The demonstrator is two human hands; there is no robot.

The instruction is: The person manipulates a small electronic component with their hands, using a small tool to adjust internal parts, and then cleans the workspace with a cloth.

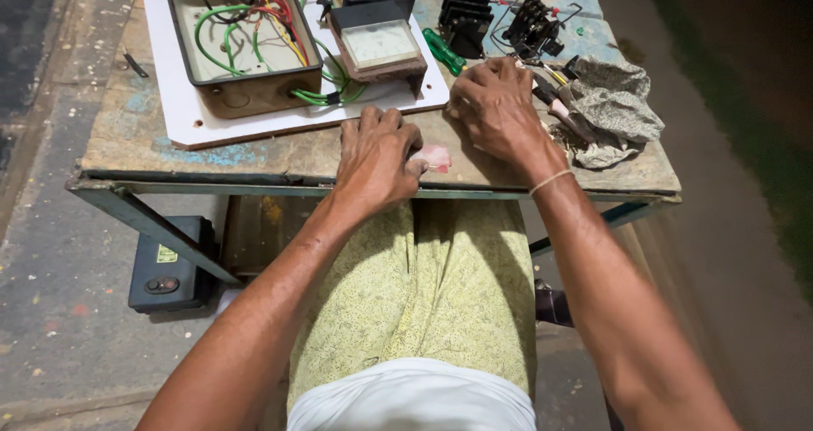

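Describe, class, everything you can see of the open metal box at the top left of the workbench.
The open metal box is a shallow rectangular tray, brownish and worn outside, pale inside. It lies lid-off, open side up, slightly skewed, on a white board on the workbench. Inside are loose loops of green, red, yellow and black wires. A bundle of green wires runs from its right side toward a small box with a pale meter face beside it. Round knockout marks show on its near wall. Neither hand touches it.

Pink scrap (435, 157) half hidden under left hand (373, 157); metal box (244, 41) cropped.
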